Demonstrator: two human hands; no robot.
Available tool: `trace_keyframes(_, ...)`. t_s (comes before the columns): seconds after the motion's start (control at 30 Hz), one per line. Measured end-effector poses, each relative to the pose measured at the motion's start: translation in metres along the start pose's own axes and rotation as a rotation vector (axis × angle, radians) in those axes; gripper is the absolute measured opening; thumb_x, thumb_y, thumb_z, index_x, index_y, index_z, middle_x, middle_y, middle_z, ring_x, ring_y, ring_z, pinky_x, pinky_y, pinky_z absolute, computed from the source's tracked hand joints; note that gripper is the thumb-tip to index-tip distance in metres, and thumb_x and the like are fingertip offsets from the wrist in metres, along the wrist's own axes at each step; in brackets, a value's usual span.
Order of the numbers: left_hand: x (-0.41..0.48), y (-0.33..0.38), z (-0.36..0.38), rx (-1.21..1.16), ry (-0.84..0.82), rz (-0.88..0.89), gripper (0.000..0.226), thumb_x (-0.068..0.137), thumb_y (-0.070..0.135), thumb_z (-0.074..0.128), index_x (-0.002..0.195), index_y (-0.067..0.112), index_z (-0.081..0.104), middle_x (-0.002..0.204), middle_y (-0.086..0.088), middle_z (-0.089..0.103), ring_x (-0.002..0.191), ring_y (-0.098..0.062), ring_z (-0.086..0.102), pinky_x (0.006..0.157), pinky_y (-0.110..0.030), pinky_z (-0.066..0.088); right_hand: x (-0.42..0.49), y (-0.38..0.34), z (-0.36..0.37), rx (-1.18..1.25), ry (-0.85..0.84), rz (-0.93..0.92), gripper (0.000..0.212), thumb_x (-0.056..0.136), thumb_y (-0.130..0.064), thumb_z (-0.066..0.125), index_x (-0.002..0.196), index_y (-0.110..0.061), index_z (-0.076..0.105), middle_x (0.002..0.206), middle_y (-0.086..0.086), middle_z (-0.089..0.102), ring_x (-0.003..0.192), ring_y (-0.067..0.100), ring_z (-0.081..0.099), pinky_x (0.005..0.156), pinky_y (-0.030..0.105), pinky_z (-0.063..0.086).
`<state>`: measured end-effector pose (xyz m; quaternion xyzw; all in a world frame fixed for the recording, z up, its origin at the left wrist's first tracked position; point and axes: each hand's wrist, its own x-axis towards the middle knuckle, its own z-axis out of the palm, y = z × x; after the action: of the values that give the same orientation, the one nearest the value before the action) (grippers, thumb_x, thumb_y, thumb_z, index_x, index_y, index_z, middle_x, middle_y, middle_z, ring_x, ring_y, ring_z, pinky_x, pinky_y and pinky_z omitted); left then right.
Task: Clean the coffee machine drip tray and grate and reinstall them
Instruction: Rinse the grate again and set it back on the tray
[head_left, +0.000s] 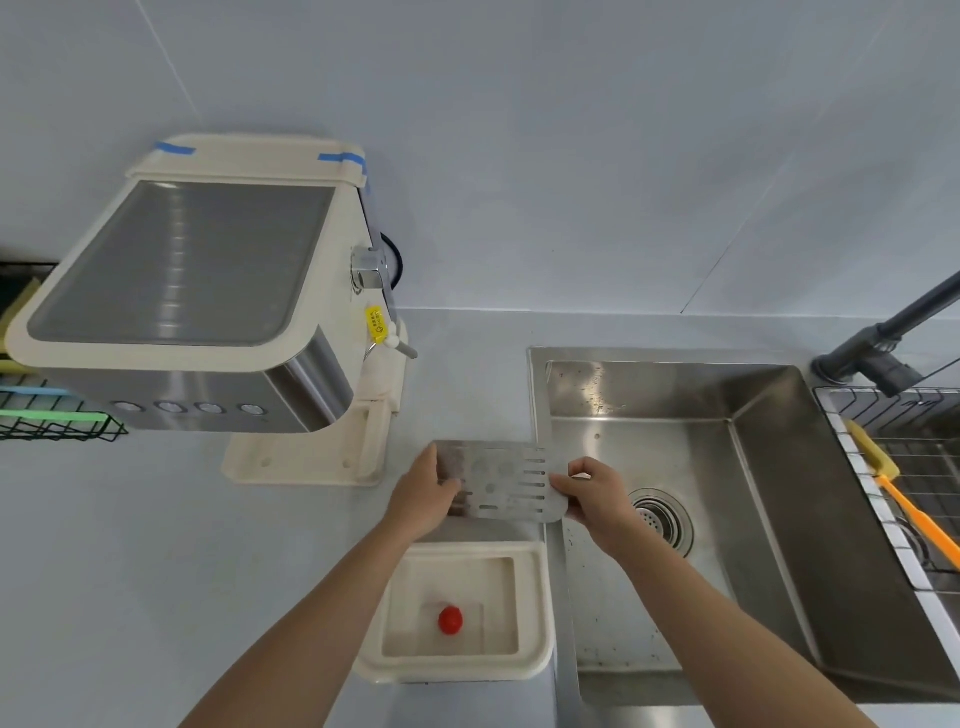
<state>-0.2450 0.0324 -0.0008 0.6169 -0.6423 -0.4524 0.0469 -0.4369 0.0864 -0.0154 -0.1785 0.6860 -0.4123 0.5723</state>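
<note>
Where the counter (156, 545) meets the sink (769, 467), item 1: grate (511, 480), steel, slotted and perforated, held roughly level in the air over the sink's left rim.
- L hand (423, 493): pinches the grate's left end, thumb on top; fingers underneath, hidden.
- R hand (597, 499): pinches the right end, thumb over the edge, fingers curled below.
- Brownish staining towards the grate's left part; the rest looks dull.

Item 2: drip tray (540, 613), cream plastic, on the counter just beside the sink edge, below the grate. Red float (450, 619) inside. Out of the coffee machine (182, 291), whose base bay stands vacant.

Item 3: faucet (883, 343), rear right of the basin. Orange brush (914, 519) on the wire rack (924, 457), far right.

Step in hand, by judgement: taking the grate to the basin for a wash. Advice:
- keep the 2-hand grip till it is fully over the basin; thin plate, prob. slippery once wet.
- lower it flat, don't drop it; steel on steel scratches.
- scrub the stained end first, both faces, slots incl.
- mind the tray at the counter's edge w/ the forearms.
</note>
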Motion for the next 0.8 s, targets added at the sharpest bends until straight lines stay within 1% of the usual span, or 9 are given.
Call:
trace_keyframes(0.07, -0.001, 0.003, -0.006, -0.224, 0.036, -0.009, 0.017, 0.089, 0.009, 0.048, 0.102, 0.02, 0.051, 0.097, 0.007, 0.053, 0.099, -0.019, 0.049, 0.072, -0.02, 0.036, -0.008, -0.004, -0.002, 0.062, -0.013, -0.002, 0.025, 0.085, 0.004, 0.056, 0.066, -0.008, 0.045, 0.071, 0.013, 0.06, 0.059, 0.019, 0.063, 0.049, 0.023, 0.054)
trace_keyframes(0.13, -0.003, 0.007, -0.016, -0.423, 0.098, 0.0, 0.029, 0.086, 0.001, 0.05, 0.082, 0.03, 0.049, 0.093, 0.011, 0.053, 0.092, -0.015, 0.049, 0.068, -0.017, 0.035, -0.017, -0.01, -0.006, 0.135, -0.017, -0.002, 0.025, 0.086, 0.005, 0.054, 0.066, -0.008, 0.045, 0.067, 0.011, 0.063, 0.051, 0.015, 0.064, 0.045, 0.021, 0.052)
trace_keyframes(0.2, -0.014, 0.012, -0.027, -0.48, 0.149, -0.002, 0.031, 0.084, -0.001, 0.05, 0.108, 0.017, 0.059, 0.113, 0.003, 0.056, 0.091, -0.012, 0.057, 0.073, -0.02, 0.04, -0.029, -0.015, -0.009, 0.2, -0.026, 0.002, 0.024, 0.086, 0.005, 0.054, 0.067, -0.007, 0.047, 0.057, 0.007, 0.067, 0.046, 0.012, 0.065, 0.043, 0.02, 0.051)
trace_keyframes(0.27, -0.028, 0.012, -0.037, -0.456, 0.176, 0.01, 0.046, 0.083, -0.001, 0.049, 0.128, 0.007, 0.051, 0.119, -0.003, 0.059, 0.092, -0.015, 0.059, 0.081, -0.023, 0.044, -0.044, -0.018, -0.012, 0.234, -0.029, -0.004, 0.02, 0.085, 0.005, 0.055, 0.069, -0.006, 0.05, 0.051, 0.003, 0.068, 0.045, 0.012, 0.066, 0.043, 0.019, 0.052)
trace_keyframes(0.4, -0.064, -0.007, -0.042, -0.391, 0.252, 0.068, 0.044, 0.082, -0.004, 0.055, 0.124, 0.006, 0.056, 0.107, -0.003, 0.064, 0.092, -0.016, 0.061, 0.091, -0.027, 0.046, -0.078, -0.01, -0.007, 0.159, 0.023, -0.013, 0.014, 0.083, 0.002, 0.06, 0.072, -0.006, 0.056, 0.061, 0.007, 0.067, 0.05, 0.014, 0.065, 0.047, 0.021, 0.053)
trace_keyframes(0.47, -0.081, -0.021, -0.038, -0.382, 0.268, 0.039, 0.036, 0.08, -0.005, 0.06, 0.114, 0.008, 0.063, 0.096, 0.001, 0.067, 0.09, -0.015, 0.063, 0.089, -0.028, 0.049, -0.091, 0.003, -0.002, 0.084, 0.046, -0.032, 0.014, 0.08, 0.001, 0.064, 0.07, -0.007, 0.058, 0.064, 0.007, 0.064, 0.053, 0.014, 0.063, 0.05, 0.021, 0.053)
trace_keyframes(0.57, -0.098, -0.048, -0.029, -0.367, 0.282, -0.027, 0.027, 0.076, -0.006, 0.064, 0.082, 0.021, 0.067, 0.067, 0.015, 0.066, 0.068, -0.001, 0.062, 0.074, -0.02, 0.048, -0.103, 0.023, 0.009, -0.109, 0.084, -0.079, 0.018, 0.076, 0.0, 0.069, 0.065, -0.009, 0.059, 0.049, -0.003, 0.058, 0.049, 0.012, 0.057, 0.051, 0.023, 0.053)
trace_keyframes(0.63, -0.104, -0.062, -0.022, -0.317, 0.289, -0.059, 0.03, 0.074, -0.003, 0.067, 0.069, 0.026, 0.064, 0.064, 0.009, 0.064, 0.064, -0.007, 0.059, 0.069, -0.019, 0.045, -0.107, 0.033, 0.015, -0.273, 0.11, -0.126, 0.022, 0.075, -0.002, 0.072, 0.063, -0.015, 0.059, 0.043, -0.006, 0.055, 0.051, 0.015, 0.056, 0.056, 0.034, 0.054)
trace_keyframes(0.8, -0.107, -0.075, -0.012, -0.045, 0.306, -0.045, 0.031, 0.075, 0.01, 0.066, 0.054, 0.013, 0.044, 0.056, 0.0, 0.052, 0.056, -0.014, 0.047, 0.054, -0.017, 0.031, -0.111, 0.048, 0.024, -0.485, 0.095, -0.19, 0.028, 0.078, -0.009, 0.068, 0.089, -0.032, 0.057, 0.067, 0.018, 0.063, 0.069, 0.031, 0.064, 0.072, 0.045, 0.057)
